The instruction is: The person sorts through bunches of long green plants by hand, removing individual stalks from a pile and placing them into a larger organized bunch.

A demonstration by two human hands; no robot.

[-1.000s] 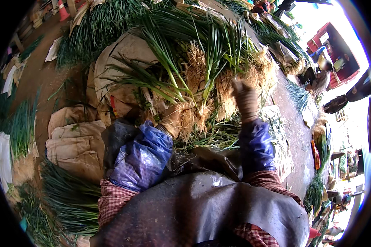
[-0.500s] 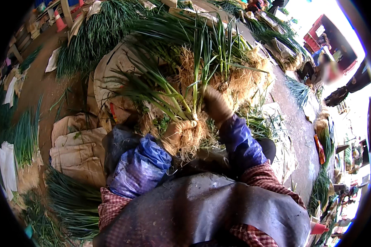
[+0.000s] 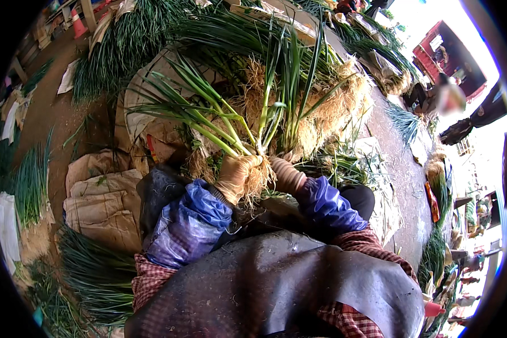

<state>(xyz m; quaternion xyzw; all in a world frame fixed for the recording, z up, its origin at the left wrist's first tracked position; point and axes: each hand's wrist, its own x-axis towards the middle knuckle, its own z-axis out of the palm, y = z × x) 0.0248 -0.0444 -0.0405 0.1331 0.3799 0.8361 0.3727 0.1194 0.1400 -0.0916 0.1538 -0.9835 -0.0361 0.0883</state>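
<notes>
My left hand [image 3: 236, 176], in a tan glove, is closed round the lower ends of several green onions [image 3: 222, 130]. Their pale roots [image 3: 258, 179] hang from its right side, and their leaves fan up and left. Close beside it, my right hand [image 3: 289, 177], also gloved, is closed at the base of more upright green onions [image 3: 292, 107]; its fingertips are partly hidden. The two hands nearly touch. Behind them lies a large heap of green onions [image 3: 231, 35], with a thick mass of roots [image 3: 335, 110] toward me and to the right.
Folded brown sacks [image 3: 104, 205] lie at left. More green onion bundles [image 3: 93, 279] rest at lower left and far left. Loose trimmed leaves [image 3: 343, 163] sit right of my hands. A dark apron [image 3: 276, 281] covers my lap. A traffic cone [image 3: 78, 23] stands far left; another person [image 3: 428, 98] is at far right.
My right hand has come down and toward me, from among the stalks to beside my left hand. The onions in my left hand have spread wider to the left.
</notes>
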